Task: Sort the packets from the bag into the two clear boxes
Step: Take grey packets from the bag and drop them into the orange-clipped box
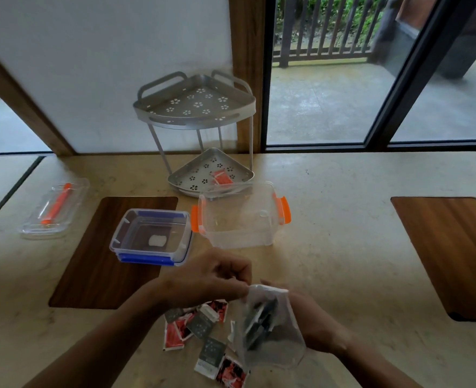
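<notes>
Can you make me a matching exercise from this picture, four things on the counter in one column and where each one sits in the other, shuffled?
Things
1. blue-latched box
2. orange-latched box
3. clear lid with orange strip
4. loose packets

Places
A. far left on the counter, apart from both boxes
B. on the dark wood inlay, left of the other box
C. near edge, below the left hand
D. just in front of the metal corner rack

Pairs: 1-B, 2-D, 3-A, 4-C
</notes>
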{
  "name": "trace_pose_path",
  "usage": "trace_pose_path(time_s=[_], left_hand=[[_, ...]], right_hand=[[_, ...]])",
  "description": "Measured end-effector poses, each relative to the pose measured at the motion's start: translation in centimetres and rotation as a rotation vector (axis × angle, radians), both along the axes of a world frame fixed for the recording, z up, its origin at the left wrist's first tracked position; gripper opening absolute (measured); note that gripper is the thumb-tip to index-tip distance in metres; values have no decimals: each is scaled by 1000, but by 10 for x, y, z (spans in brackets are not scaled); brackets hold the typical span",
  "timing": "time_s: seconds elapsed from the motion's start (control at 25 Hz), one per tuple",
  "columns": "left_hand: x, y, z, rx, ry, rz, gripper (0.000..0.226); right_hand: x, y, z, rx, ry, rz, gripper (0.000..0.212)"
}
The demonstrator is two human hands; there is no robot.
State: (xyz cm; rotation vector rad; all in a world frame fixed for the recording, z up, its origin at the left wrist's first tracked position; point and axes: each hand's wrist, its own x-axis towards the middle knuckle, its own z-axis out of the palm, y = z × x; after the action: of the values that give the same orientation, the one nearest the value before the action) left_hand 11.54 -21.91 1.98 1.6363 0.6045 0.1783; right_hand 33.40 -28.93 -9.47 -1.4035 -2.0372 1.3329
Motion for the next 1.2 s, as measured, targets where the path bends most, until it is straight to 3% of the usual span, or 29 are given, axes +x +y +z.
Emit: trace_pose_path(time_s=[0.16,0.24,0.36,0.48,0.56,0.68,0.76,0.88,0.96,1.08,1.2], left_hand=[[-19,13,-15,-19,-141,206,12],[-32,18,-33,-44,-144,426,28],[-51,19,-65,-268,-163,652,43],[-58,12,-90,-384,3,635,41],[-58,4,-100,-321,144,528,65],[-56,-3,-110,-188,-10,524,98],[-53,4,-112,-57,-44,573,91],[-52,29,-115,138,60,566,58],[-53,43,-119,138,126,505,52],[-54,60,-125,116,162,456,64],[-51,78,-125,256,182,497,50]], right_hand=[[-11,2,10,-84,153,-126,41],[-15,5,12,-162,255,-155,35],[-20,16,8,-280,348,-298,37],[-27,31,5,-307,331,-440,41],[-37,44,8,-329,320,-463,53],[-54,64,14,-331,352,-499,79],[-62,76,15,-286,275,-554,97],[-72,94,15,-273,203,-683,114],[-75,105,14,-242,214,-724,107],[-79,120,16,-223,186,-720,86],[-78,141,12,-286,93,-723,71]])
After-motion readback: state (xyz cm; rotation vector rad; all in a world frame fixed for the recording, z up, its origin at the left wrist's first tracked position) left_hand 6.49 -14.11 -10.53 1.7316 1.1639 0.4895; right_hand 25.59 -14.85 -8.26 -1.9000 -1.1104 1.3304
